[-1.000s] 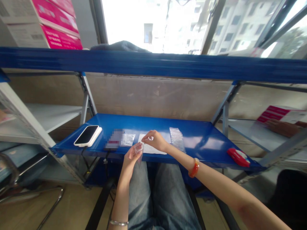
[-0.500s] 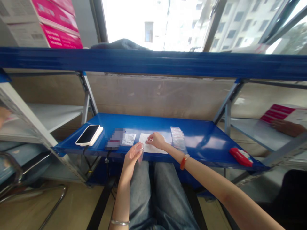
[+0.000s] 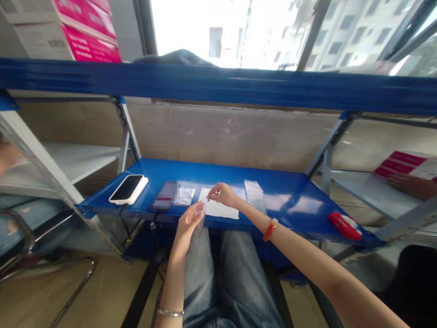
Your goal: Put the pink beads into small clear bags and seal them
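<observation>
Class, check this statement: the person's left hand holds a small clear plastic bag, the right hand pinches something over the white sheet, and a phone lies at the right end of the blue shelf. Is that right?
Not quite. In the head view the phone lies at the left end of the blue shelf; the right end holds a red object. The left hand does hold the small clear plastic bag, and the right hand pinches over the white sheet.

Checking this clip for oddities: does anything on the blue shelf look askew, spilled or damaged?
Nothing stands out. The left hand holds a small clear bag at the shelf's front edge; the right hand pinches something tiny over the white sheet. The phone, stack of clear bags and red item lie flat on the blue shelf.
</observation>
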A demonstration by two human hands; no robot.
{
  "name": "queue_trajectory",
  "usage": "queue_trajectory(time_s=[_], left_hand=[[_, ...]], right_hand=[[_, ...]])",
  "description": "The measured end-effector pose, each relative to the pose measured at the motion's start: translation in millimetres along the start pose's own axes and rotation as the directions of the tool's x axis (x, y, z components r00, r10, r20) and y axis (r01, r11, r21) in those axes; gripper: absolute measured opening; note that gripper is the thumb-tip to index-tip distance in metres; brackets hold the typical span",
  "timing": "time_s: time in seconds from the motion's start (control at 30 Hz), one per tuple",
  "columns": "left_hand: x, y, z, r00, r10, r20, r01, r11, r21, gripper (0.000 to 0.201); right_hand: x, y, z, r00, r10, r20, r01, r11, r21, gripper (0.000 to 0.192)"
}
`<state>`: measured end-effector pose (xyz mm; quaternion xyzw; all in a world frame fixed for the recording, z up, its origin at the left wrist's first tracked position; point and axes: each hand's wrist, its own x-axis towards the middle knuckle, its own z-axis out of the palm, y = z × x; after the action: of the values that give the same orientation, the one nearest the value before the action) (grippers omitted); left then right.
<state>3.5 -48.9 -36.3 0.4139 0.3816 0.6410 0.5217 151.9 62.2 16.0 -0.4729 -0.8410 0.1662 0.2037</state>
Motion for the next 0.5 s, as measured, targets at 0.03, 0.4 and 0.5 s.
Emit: queue_trajectory(time_s=[0.03, 0.4, 0.5], left_hand=[[0, 1, 1.2, 1.000, -0.005, 0.000, 0.005, 1.000, -0.003, 0.049], [5, -4, -0.2, 1.000, -0.011, 0.010, 0.011, 1.000, -0.010, 0.054], [5, -4, -2.4, 1.000, -0.010, 0.016, 0.010, 1.000, 0.001, 0.054]], right_hand=[[-3, -6, -6, 0.999, -0.036, 0.003, 0.035, 0.997, 0.075, 0.015], [-6, -25, -19, 0.991, -0.130, 0.027, 0.126, 0.984, 0.126, 0.016], [7, -1, -6, 1.000, -0.023, 0.017, 0.023, 1.000, -0.015, 0.019]])
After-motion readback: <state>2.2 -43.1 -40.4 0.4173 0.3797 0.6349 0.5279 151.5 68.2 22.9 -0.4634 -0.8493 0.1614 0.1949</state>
